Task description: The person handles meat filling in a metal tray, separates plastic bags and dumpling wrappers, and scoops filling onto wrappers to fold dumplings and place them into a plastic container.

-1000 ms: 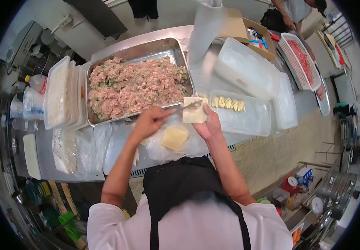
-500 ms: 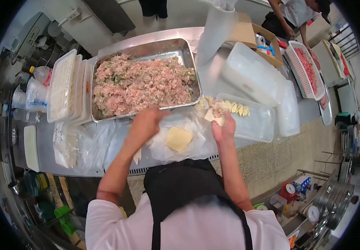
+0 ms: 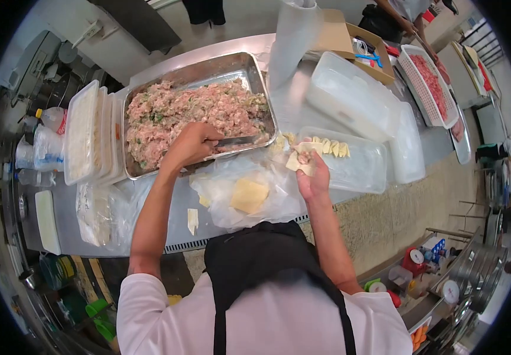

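My left hand (image 3: 193, 144) is closed on a flat metal blade (image 3: 236, 141); its handle is hidden in my fingers. The blade lies over the near right part of the minced meat mix (image 3: 190, 106), which fills much of a steel tray (image 3: 270, 112). In my right hand (image 3: 316, 180) a pale dough wrapper (image 3: 300, 160) lies open, with some meat at its middle. A stack of square wrappers (image 3: 249, 196) rests on a clear plastic bag (image 3: 217, 188) between my forearms. Several folded dumplings (image 3: 335, 148) stand in a row in a clear plastic container (image 3: 359, 168) beyond my right hand.
Lidded plastic containers (image 3: 82, 133) lean left of the tray. Larger translucent boxes (image 3: 350, 94) lie at the right. Behind them are a cardboard box (image 3: 379, 72) and a white basket (image 3: 409, 74) of raw meat. A co-worker's arm (image 3: 398, 21) shows at top right.
My left hand has moved up and left over the meat, and the metal blade now shows plainly. My right hand still holds the filled wrapper, turned slightly. The whole view has shifted a little.
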{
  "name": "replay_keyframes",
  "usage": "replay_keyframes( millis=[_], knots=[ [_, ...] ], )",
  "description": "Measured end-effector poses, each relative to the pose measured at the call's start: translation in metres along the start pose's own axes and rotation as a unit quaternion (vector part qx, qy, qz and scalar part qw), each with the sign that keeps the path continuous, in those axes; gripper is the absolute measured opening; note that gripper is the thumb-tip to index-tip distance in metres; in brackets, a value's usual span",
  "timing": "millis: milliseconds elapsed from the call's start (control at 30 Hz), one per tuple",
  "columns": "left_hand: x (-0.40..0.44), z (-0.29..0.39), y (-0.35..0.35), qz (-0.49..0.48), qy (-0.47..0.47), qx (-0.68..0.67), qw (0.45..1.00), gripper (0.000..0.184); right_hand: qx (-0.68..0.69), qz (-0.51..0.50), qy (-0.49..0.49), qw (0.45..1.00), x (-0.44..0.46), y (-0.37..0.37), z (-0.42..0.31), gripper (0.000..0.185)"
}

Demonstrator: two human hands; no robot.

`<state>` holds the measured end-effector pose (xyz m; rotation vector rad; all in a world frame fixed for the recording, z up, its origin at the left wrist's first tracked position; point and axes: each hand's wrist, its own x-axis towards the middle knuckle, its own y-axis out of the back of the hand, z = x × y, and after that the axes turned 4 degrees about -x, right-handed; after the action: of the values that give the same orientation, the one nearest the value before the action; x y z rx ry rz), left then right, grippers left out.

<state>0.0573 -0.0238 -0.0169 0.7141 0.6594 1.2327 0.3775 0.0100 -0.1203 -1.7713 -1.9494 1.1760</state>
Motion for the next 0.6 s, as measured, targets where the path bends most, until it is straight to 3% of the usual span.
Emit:
replay_keyframes(
  millis=[67,133,200,233,300,400,433,533,600],
  knots=[
    [-0.012,0.025,0.003,0.043,0.065,-0.172,0.982,0.025,0.040,0.028,-0.028,0.998,-0.004,-0.018,0.001,0.044],
    [-0.017,0.041,-0.013,0.040,0.067,-0.218,0.973,0.028,0.036,0.042,-0.041,0.998,-0.006,-0.032,0.002,0.044],
    [-0.020,0.037,-0.051,0.118,-0.030,-0.232,0.965,0.029,0.121,-0.049,-0.097,0.987,-0.002,-0.042,0.005,0.046],
    [-0.022,0.040,-0.068,0.118,-0.031,-0.231,0.965,0.029,0.126,-0.022,-0.112,0.985,-0.003,-0.052,0.001,0.047],
    [-0.028,0.048,-0.095,0.178,-0.092,-0.047,0.979,0.030,0.142,0.014,-0.103,0.984,-0.001,-0.058,-0.002,0.047],
    [-0.049,0.070,-0.072,0.129,-0.022,-0.038,0.991,0.034,0.150,0.064,-0.057,0.985,0.005,-0.047,0.000,0.048],
    [-0.051,0.083,-0.064,0.156,-0.004,-0.056,0.986,0.031,0.138,0.073,-0.029,0.987,0.004,-0.044,0.000,0.048],
    [-0.038,0.095,-0.079,0.204,-0.042,-0.123,0.970,0.028,0.098,0.055,-0.042,0.993,-0.001,-0.046,0.000,0.047],
    [-0.034,0.083,-0.093,0.192,-0.062,-0.080,0.976,0.028,0.120,0.070,-0.050,0.989,0.000,-0.049,0.001,0.046]
  ],
)
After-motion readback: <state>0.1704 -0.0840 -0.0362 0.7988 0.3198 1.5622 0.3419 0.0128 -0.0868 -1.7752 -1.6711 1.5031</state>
